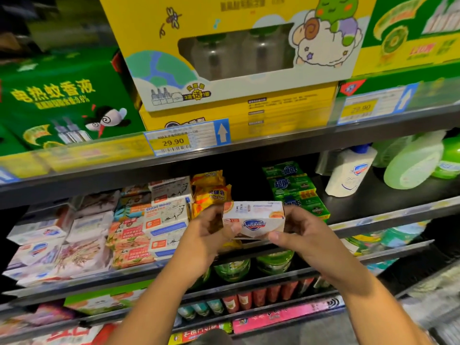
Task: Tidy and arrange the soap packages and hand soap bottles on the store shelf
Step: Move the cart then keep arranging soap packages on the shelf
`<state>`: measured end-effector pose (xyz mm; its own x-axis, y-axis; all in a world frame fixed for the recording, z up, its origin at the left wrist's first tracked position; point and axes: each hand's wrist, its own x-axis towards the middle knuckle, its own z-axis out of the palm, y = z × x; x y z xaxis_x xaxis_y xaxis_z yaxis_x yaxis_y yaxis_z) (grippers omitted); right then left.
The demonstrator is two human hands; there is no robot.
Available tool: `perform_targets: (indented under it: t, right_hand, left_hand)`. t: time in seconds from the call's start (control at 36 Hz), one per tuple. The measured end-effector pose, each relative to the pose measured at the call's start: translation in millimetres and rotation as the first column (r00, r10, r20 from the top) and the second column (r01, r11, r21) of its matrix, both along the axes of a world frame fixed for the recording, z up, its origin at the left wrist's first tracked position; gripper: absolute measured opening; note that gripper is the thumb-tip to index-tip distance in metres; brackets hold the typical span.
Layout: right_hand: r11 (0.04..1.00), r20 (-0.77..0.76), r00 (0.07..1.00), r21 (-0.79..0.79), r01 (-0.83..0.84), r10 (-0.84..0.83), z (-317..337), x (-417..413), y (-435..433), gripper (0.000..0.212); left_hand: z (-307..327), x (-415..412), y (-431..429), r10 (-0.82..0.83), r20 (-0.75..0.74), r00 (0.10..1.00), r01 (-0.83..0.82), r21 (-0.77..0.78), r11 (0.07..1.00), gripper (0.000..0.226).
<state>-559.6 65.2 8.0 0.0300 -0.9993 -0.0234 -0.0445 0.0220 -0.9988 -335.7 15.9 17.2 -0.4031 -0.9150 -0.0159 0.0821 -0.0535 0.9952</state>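
Currently held: a white rectangular cardboard soap box (254,219) with a blue shield logo; I see both hands holding it just in front of the dark middle shelf (388,217), clear of the shelf's surface.
Left hand (211,232): wrapped round the box's left end, thumb on the front face.
Right hand (301,230): wrapped round the right end, thumb at the lower front edge.
Fingers (293,217): on each hand they are curled and pinching the box against the thumb.
Behind the box: a gap between the yellow sulfur soap packets (211,192) and the stacked green soap packs (293,188).
Further left: stacked white-and-orange goat soap boxes (166,215).
Shelf's right end: a white hand soap bottle with a blue cap (348,170), leaning, near a pale green plastic bottle (410,165).
Shelf above: from my seat I can read 29.90 on a yellow price tag (174,141).
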Motion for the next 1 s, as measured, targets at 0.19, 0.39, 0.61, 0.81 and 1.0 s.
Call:
perform_targets:
  t: [0.19, 0.39, 0.61, 0.81, 1.0]
  right_hand:
    - [0.999, -0.066, 0.998, -0.03, 0.015, -0.017, -9.1, 11.6, -0.9, 0.057]
    - [0.997, -0.046, 0.996, 0.0, -0.08, 0.08, -14.1, 42.4, 3.0, 0.065]
    - [1.0, -0.063, 0.998, 0.017, -0.023, 0.024, -11.3, 2.8, -3.4, 0.073]
    - [0.993, 0.129, 0.991, -0.109, 0.053, -0.039, 23.8, -1.2, -13.9, 0.08]
    - [0.984, -0.255, 0.964, -0.135, -0.116, 0.079, 12.7, 28.4, -12.6, 0.065]
  left_hand:
    - [8.6, -6.3, 2.6, 0.152, 0.118, 0.981, -0.12, -0.239, 0.964, 0.062]
    - [17.4, -19.7, 14.4, 0.04, 0.164, 0.986, 0.008, -0.281, 0.96, 0.062]
    - [9.6, 0.2, 5.8, 0.175, 0.223, 0.959, -0.088, -0.352, 0.932, 0.056]
    - [-1.9, -1.3, 12.4, 0.054, 0.431, 0.901, 0.057, -0.24, 0.969, 0.059]
    - [-24.9, -23.8, 18.1, -0.051, 0.502, 0.863, 0.162, -0.181, 0.97, 0.055]
